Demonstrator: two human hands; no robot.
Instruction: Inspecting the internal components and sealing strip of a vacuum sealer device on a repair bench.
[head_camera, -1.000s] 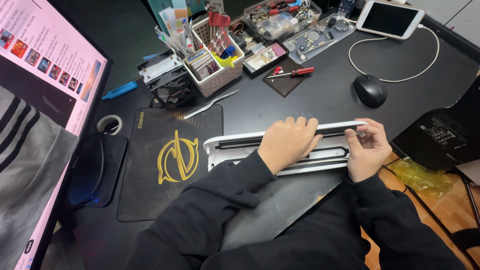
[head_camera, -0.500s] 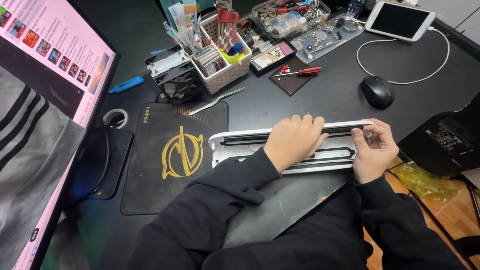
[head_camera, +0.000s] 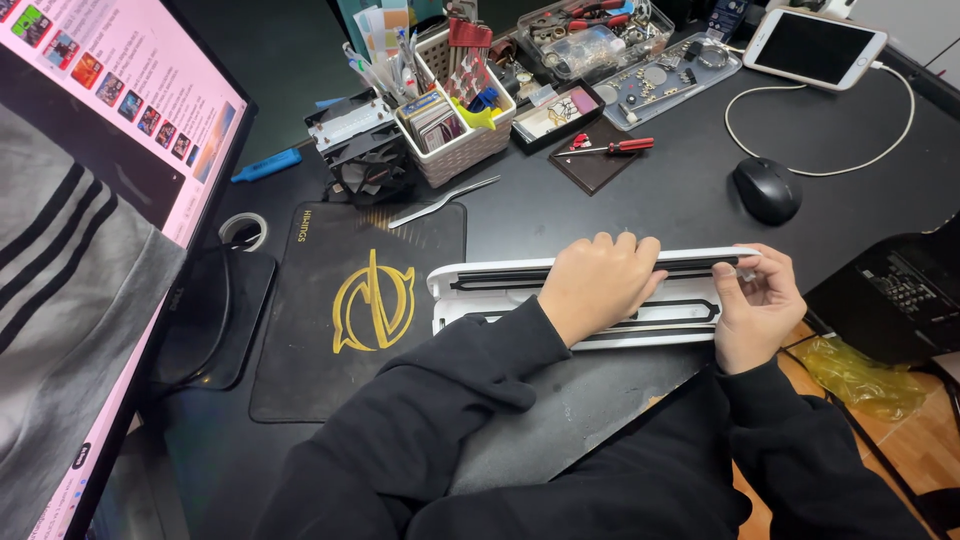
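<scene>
**Where things lie on your table**

Your left grip (head_camera: 598, 285) rests on the long flat device (head_camera: 470, 290); your right grip (head_camera: 755, 305) holds its right end. Left of it lies the mat (head_camera: 330, 370). Behind stand the basket (head_camera: 455, 150) and parts tray (head_camera: 660, 85); the mouse (head_camera: 766, 189) sits behind right, the monitor (head_camera: 110, 130) far left.

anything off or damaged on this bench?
Nothing looks broken or spilled. The long white device lies flat; left hand presses its middle, right hand pinches its end. Oddities: tweezers lie loose by the black mat, yellow bag hangs off the desk edge.
</scene>
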